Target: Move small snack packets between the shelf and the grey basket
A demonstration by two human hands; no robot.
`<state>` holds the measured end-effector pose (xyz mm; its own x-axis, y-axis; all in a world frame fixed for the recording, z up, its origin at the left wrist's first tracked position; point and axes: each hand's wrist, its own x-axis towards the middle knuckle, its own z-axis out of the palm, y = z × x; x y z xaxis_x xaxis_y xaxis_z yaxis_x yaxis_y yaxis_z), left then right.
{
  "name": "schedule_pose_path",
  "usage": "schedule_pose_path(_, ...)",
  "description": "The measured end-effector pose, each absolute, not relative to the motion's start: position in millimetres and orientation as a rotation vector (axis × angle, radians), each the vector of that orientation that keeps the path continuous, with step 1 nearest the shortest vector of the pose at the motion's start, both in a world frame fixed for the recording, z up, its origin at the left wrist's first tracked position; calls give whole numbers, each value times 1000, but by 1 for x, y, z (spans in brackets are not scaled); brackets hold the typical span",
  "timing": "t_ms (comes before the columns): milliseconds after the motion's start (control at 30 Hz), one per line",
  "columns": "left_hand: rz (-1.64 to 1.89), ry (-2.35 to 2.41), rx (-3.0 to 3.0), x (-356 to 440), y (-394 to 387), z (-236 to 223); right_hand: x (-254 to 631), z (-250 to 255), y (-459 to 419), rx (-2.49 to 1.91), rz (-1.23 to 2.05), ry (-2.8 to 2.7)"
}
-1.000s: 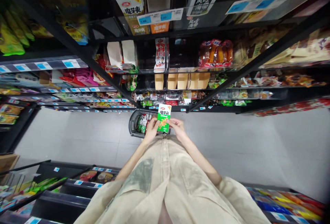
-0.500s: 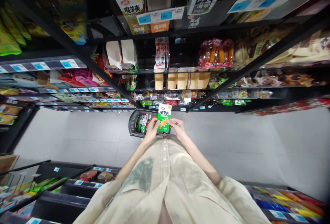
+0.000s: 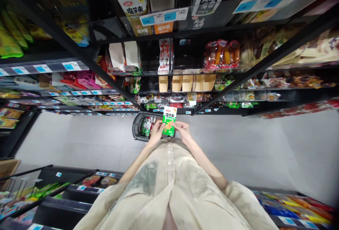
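Between my two hands, in front of my waist, is a green and white snack box (image 3: 169, 117) with dark lettering and a picture of orange food on its face. My left hand (image 3: 157, 131) grips its left edge, fingers closed on it. On the other side my right hand (image 3: 182, 130) pinches the lower right edge. Below them on the floor stands a dark grey shopping basket (image 3: 137, 127), partly hidden by the box, my hands and my clothes. Several green, white and red snack packets (image 3: 146, 127) lie in the basket.
Black store shelves (image 3: 185, 32) with snack packets and cartons rise ahead. Price labels (image 3: 164, 17) run along a shelf edge. Grey tiled floor (image 3: 233, 134) stretches to both sides. Behind me stand more shelves, with colourful bags (image 3: 288, 207) at the lower right.
Almost nothing differs. The box has shifted very slightly to the right in the view, still held by both hands.
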<state>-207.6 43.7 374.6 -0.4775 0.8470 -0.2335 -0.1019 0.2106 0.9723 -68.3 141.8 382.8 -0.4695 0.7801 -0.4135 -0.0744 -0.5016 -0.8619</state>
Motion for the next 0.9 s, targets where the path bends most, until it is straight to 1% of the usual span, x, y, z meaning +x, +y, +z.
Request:
schedule_pose_path(100, 1445, 1767, 832, -207, 44, 380, -68, 381, 141, -1160, 1994, -1112)
schedule_pose_path(233, 1426, 2074, 1278, -212, 43, 396, -70, 379, 140, -1205, 1924, -1071)
schedule_pose_path(367, 1198, 1980, 1696, -214, 41, 411, -72, 380, 141, -1219, 1897, -992)
schedule_pose_path(533, 923, 1884, 1915, -208, 38, 413, -71, 382, 139, -1155, 1994, -957)
schedule_pose_path(600, 891, 1883, 1929, -207, 38, 409, -71, 383, 138, -1121, 2032, -957)
schedule_pose_path(667, 930, 1886, 1898, -208, 38, 404, -71, 384, 138, -1092, 2067, -970)
schedule_pose_path(767, 1126, 1939, 1719, -211, 38, 401, -69, 383, 140, -1063, 2130, -981)
schedule_pose_path(900, 1398, 2046, 1266, -211, 38, 398, -66, 381, 140, -1102, 2214, -1066)
